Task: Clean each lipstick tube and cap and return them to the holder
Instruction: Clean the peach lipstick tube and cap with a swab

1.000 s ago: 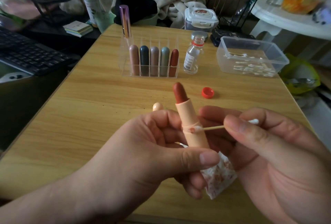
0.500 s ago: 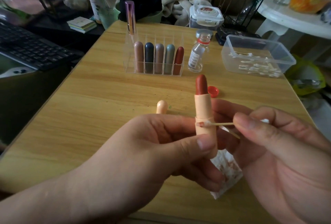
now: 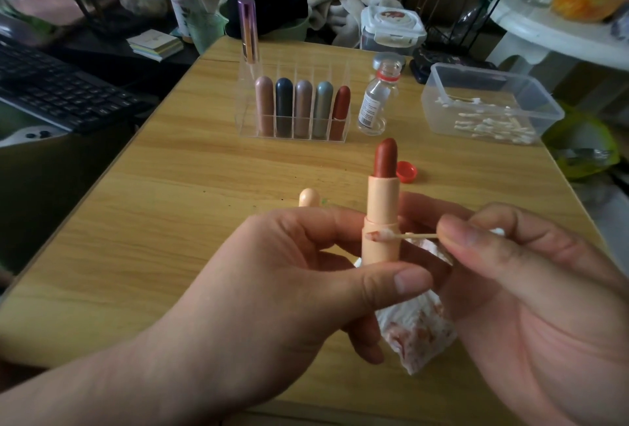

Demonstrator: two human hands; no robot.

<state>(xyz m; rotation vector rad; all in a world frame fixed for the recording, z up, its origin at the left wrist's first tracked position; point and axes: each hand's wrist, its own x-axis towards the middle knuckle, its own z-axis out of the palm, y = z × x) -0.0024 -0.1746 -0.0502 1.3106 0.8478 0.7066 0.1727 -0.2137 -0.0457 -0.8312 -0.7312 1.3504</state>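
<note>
My left hand (image 3: 272, 276) grips a peach lipstick tube (image 3: 381, 214) upright, its red-brown stick raised out of the top. My right hand (image 3: 531, 289) pinches a cotton swab (image 3: 408, 236); its red-stained tip touches the tube's seam. A stained tissue (image 3: 415, 330) shows below the tube, between my hands. The peach cap (image 3: 309, 197) stands on the table behind my left hand. The clear holder (image 3: 245, 99) at the back carries several capped lipsticks and a tall purple tube (image 3: 248, 29).
A small glass bottle (image 3: 376, 99) stands right of the holder, its red cap (image 3: 406, 172) lying nearer on the wooden table (image 3: 170, 204). A clear tub (image 3: 490, 99) of cotton swabs sits at the right. A keyboard (image 3: 58, 92) lies off the left edge.
The tube has gone from tilted left to upright in my left hand. The swab stays at the seam, its tip now redder.
</note>
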